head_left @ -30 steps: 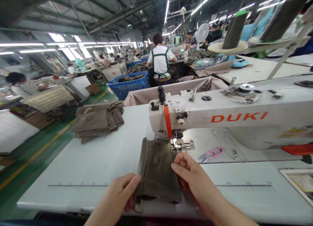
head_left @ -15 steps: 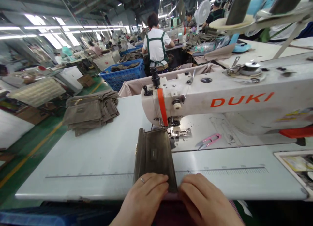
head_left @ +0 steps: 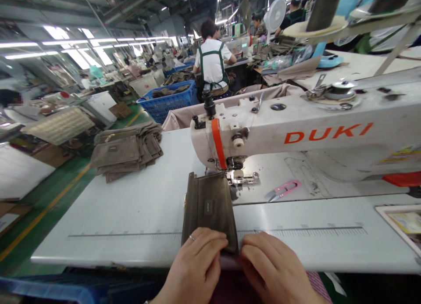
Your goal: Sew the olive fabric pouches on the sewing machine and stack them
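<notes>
Slid the left hand since a second ago from the side edge of the brown pouch onto its near end, with fingers together on top and any grip beneath hidden! Drew the right hand to the near right corner, curled, couldn't tell around what. Kept the pouch flat on the worktop, at the sewing machine.

Strip lights are glowing in rows beneath a dark ceiling, and windows are shining white toward the left. A yellow line is running along the green floor beside the pale desk.
</notes>
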### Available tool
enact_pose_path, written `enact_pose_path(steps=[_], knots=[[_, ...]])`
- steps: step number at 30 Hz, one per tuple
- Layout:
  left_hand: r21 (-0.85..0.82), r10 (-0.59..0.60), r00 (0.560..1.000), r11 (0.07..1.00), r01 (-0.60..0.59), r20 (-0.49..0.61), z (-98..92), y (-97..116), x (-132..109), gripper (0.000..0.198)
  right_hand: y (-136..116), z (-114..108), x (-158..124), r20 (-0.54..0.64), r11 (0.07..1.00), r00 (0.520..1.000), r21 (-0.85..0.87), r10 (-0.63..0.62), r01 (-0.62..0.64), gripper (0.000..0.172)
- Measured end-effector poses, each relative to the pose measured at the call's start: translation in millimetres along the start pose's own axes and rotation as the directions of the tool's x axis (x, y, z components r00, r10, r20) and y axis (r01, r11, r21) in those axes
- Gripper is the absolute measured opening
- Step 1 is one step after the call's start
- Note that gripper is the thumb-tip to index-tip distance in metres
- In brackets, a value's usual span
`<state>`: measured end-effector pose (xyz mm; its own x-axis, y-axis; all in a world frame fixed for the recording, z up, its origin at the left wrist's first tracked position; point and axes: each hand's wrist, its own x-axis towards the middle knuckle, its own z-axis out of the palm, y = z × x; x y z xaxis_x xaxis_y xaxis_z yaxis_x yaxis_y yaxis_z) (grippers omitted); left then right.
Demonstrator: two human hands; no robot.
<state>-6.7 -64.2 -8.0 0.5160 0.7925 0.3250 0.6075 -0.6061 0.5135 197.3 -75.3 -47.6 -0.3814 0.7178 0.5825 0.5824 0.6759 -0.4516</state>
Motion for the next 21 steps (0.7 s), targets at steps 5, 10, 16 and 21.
enact_pose_path(steps=[5, 10, 16, 21], knots=[[0.012, -0.031, 0.999, 0.999, 0.031, 0.015, 0.8, 1.8, 1.7, 0.024, -0.4, -0.9, 2.6, 0.037, 1.0, 0.999, 0.008, -0.024, 0.023, 0.023], [-0.059, -0.146, 0.963, 0.989, 0.137, -0.226, -11.5, 4.1, 1.4, 0.019, -0.3, -5.0, 1.5, 0.021, 0.996, 0.996, -0.012, -0.084, 0.084, 0.022], [0.151, 0.236, 0.972, 0.96, -0.235, 0.015, -3.2, 3.9, 7.6, 0.026, -0.5, -5.5, 2.0, -0.004, 0.996, 0.996, -0.027, -0.085, 0.084, 0.026], [0.16, 0.237, 0.97, 0.957, -0.243, 0.053, 6.7, -3.2, 3.8, 0.029, -0.1, -2.7, -0.7, -0.007, 0.993, 0.995, -0.054, -0.103, 0.102, 0.024]])
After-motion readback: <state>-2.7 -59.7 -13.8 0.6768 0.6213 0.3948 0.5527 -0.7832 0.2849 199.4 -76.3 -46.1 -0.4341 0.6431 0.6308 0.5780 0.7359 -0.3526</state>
